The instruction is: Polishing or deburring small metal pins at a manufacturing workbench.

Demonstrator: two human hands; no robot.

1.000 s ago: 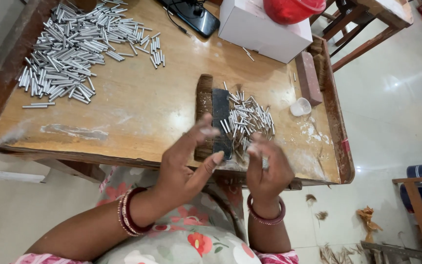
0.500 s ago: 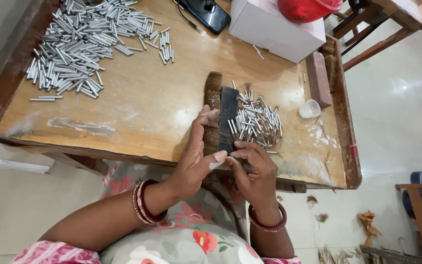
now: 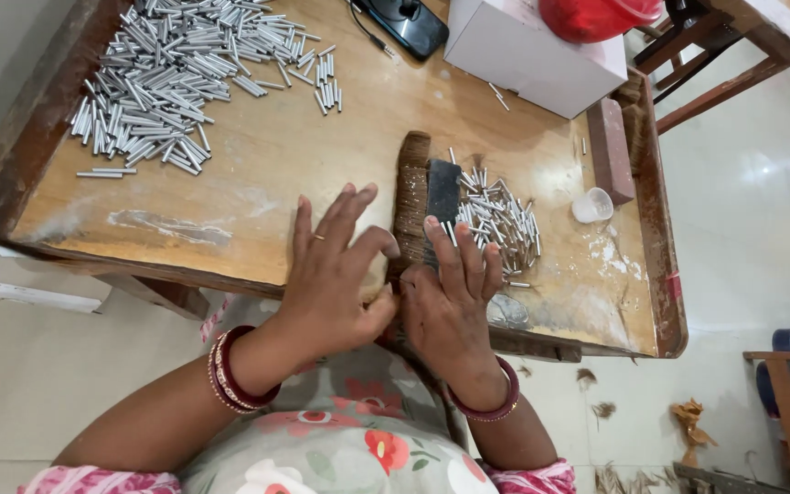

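Both hands press flat, fingers spread, grasping nothing: the left hand [image 3: 331, 274] steadies the brown fibre bundle [image 3: 411, 197], the right hand [image 3: 450, 293] covers small metal tubes [image 3: 500, 224].

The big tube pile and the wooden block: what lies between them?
Head view: mostly bare tabletop between big tube pile and wooden block; a few stray tubes near the pile.

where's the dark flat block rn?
Head view: the dark flat block lies mid-table, right of the brown fibre bundle, left of the small tube pile, just beyond the right hand fingertips.
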